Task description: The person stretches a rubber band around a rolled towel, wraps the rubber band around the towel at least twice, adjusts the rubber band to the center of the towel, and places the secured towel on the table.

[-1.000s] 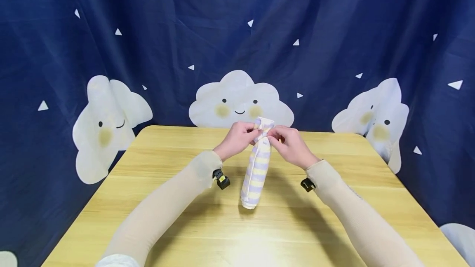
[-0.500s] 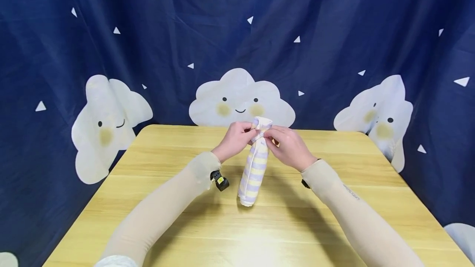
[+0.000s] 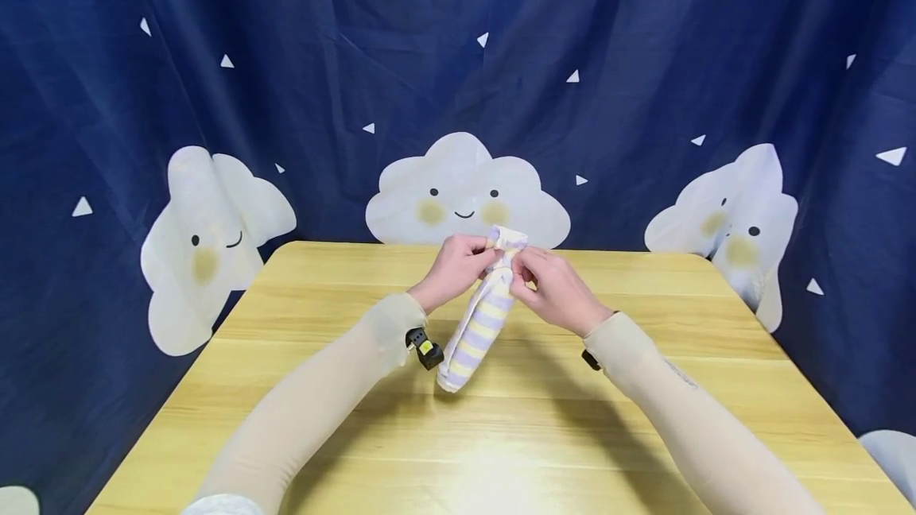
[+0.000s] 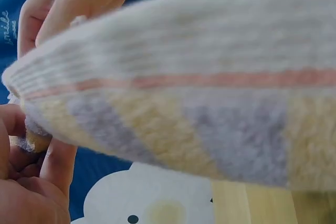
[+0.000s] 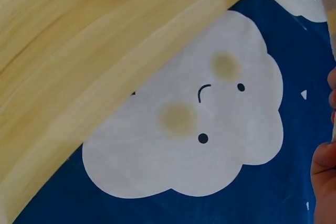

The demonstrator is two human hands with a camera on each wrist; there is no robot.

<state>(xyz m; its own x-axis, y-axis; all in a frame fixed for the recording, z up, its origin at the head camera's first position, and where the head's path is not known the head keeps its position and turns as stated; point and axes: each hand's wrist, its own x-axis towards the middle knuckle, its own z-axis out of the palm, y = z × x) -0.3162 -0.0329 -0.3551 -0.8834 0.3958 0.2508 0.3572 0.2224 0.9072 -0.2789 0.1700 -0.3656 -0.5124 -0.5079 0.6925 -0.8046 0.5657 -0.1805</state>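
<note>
A rolled sock (image 3: 475, 326) with yellow and lilac stripes and a white cuff hangs tilted above the wooden table (image 3: 644, 388), its lower end swung left. My left hand (image 3: 458, 267) pinches the cuff from the left and my right hand (image 3: 547, 284) pinches it from the right. In the left wrist view the sock (image 4: 199, 108) fills the frame, with fingers (image 4: 31, 177) gripping its end at the left. The right wrist view shows only a sliver of my right hand (image 5: 325, 177) at the right edge.
A dark blue curtain (image 3: 644, 86) printed with white clouds and triangles hangs behind and beside the table. The same curtain (image 5: 199, 129) and the table's edge (image 5: 105, 51) fill the right wrist view. Small black wrist devices (image 3: 427, 350) sit under both forearms.
The sock's lower end has swung to the left and lifted a little. Both hands have kept their hold on the cuff in nearly the same place.
</note>
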